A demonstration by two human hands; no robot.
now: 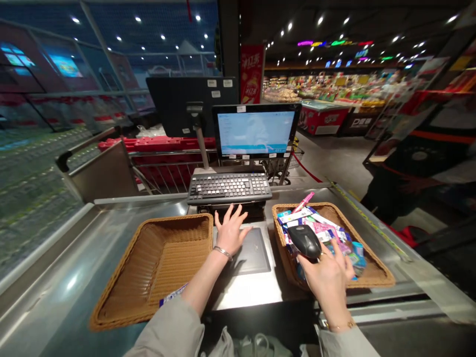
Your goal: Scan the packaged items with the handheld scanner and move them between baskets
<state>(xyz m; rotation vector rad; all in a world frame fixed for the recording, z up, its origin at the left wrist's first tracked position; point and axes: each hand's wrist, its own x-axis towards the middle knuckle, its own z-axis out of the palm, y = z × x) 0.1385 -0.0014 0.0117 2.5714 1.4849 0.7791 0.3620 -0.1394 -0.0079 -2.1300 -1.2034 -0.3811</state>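
My right hand (pixel 329 277) grips a black handheld barcode scanner (pixel 305 241) over the right wicker basket (pixel 375 275), which holds several colourful small packets (pixel 320 229) and a pink pen-like item (pixel 303 202). My left hand (pixel 230 230) is spread flat with fingers apart on the steel counter, just below the black keyboard (pixel 228 187) and touching the dark flat pad (pixel 255 250). The left wicker basket (pixel 122 277) is nearly empty; one small blue-and-white packet (pixel 171 296) lies at its near right edge, by my left sleeve.
A lit monitor (pixel 256 131) stands behind the keyboard, with a second dark screen (pixel 186 104) behind it. Red shopping carts (pixel 156 158) sit beyond the counter. Store aisles stretch to the back right. A metal rail (pixel 89 144) borders the left.
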